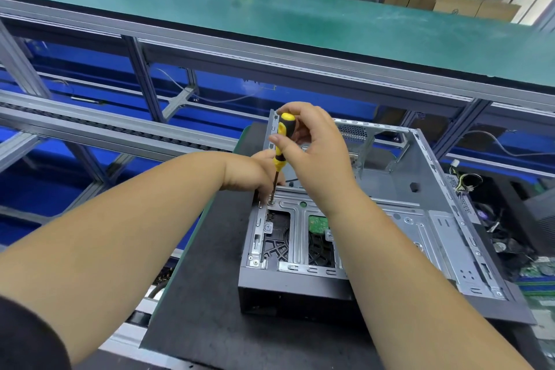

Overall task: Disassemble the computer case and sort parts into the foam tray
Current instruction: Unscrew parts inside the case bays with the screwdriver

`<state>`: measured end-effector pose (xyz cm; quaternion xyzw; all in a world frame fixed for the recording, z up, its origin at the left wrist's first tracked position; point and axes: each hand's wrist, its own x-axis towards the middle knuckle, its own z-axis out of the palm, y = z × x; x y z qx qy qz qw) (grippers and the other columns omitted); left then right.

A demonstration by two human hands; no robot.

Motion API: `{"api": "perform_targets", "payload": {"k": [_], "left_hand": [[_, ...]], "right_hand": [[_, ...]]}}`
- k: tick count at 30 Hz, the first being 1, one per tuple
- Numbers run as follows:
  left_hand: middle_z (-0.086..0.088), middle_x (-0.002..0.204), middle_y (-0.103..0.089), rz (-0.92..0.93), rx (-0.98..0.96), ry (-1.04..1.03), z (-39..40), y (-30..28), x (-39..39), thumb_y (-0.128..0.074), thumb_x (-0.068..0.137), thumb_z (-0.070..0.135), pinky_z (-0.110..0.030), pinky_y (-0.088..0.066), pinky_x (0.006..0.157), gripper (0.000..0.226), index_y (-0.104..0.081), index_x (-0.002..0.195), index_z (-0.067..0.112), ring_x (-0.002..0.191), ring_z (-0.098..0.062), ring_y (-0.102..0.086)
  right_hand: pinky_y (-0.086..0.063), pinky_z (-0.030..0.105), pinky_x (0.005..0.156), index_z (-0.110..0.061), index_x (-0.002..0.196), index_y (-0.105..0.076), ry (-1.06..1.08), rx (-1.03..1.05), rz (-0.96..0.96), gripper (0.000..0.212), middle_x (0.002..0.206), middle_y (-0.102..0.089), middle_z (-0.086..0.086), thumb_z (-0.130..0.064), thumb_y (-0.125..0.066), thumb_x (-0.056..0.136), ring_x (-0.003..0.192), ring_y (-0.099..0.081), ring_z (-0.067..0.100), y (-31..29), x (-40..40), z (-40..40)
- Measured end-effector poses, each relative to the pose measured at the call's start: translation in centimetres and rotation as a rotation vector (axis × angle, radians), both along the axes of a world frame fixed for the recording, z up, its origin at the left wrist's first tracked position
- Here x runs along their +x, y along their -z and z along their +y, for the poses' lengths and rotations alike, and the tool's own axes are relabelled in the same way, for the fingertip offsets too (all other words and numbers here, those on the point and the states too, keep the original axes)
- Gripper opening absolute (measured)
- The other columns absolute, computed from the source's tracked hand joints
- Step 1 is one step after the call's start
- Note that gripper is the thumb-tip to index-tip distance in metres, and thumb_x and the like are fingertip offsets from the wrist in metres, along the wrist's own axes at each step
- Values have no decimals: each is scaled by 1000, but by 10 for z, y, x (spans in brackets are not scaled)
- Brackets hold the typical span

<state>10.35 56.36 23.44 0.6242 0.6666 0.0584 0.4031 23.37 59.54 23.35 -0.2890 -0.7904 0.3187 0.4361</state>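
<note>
Behind your bench runs a long green worktable (300, 18), and the open computer case (375, 219) lies on a dark mat (210, 294) in front of you. Your right hand (312, 156) pinches the yellow screwdriver (280, 141), its tip on a screw (271, 202) at the case's left bracket; your left hand (255, 173) has fingers beside the tip, but their grip I cannot tell. If the driver tilts, it may slip and hurt those fingers, or the loosened screw may drop inside the case.

One head-worn, wide-angle view looks forward and down from close above both forearms; the left hand (255, 171) and right hand (312, 147) meet near frame centre.
</note>
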Motion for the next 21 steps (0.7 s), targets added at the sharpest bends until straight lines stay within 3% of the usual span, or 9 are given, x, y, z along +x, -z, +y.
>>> {"api": "perform_targets", "payload": {"k": [2,4,5,9,13,17,21], "left_hand": [[1,83,-38,39,32,3,0,-2,1,-56,87,-12,-18,-41,75,13,-57,97,-2,86,-24,-46],[-10,105,-46,50,38,38,4,-1,2,-55,86,-14,-24,-40,91,36,-51,122,-7,114,-31,-47],[-12,112,-44,54,37,41,5,-1,3,-54,86,-16,-24,-40,91,40,-47,124,-9,114,-28,-46],[-10,107,-43,27,76,-2,6,1,5,-50,87,-19,-21,-41,77,35,-40,107,7,105,-28,-48],[-9,89,-41,122,82,116,6,5,-4,-40,96,-9,-26,-41,73,16,-47,92,5,86,-19,-37],[-14,96,-52,218,224,180,3,16,-9,-43,100,13,-28,-36,75,23,-56,104,-5,85,-19,-43],[-2,82,-50,224,401,232,2,25,-11,-45,94,5,-24,-23,60,18,-60,85,5,76,-16,-39]], "right_hand": [[-51,39,90,-27,120,-63,-12,-56,11,36,107,-59,-10,-12,-69,88,95,-58,9,0,2,1],[-52,40,92,-29,124,-58,-58,-107,14,39,108,-61,-14,-8,-61,92,98,-61,7,0,4,1],[-53,39,93,-30,125,-56,-91,-137,22,39,107,-63,-15,-6,-56,94,99,-63,7,1,6,0],[-53,35,93,-30,124,-51,-159,-171,45,35,109,-63,-9,-9,-49,95,106,-61,9,5,11,-2],[-46,22,89,-27,120,-55,-132,-36,67,38,112,-53,-3,-19,-72,86,98,-55,10,7,6,-6],[-50,30,86,-31,109,-61,-185,-13,119,38,103,-58,1,-6,-75,83,93,-58,17,5,0,-10],[-53,38,92,-35,110,-61,-317,-132,115,41,106,-64,-4,2,-58,91,103,-65,20,4,-1,-14]]}}
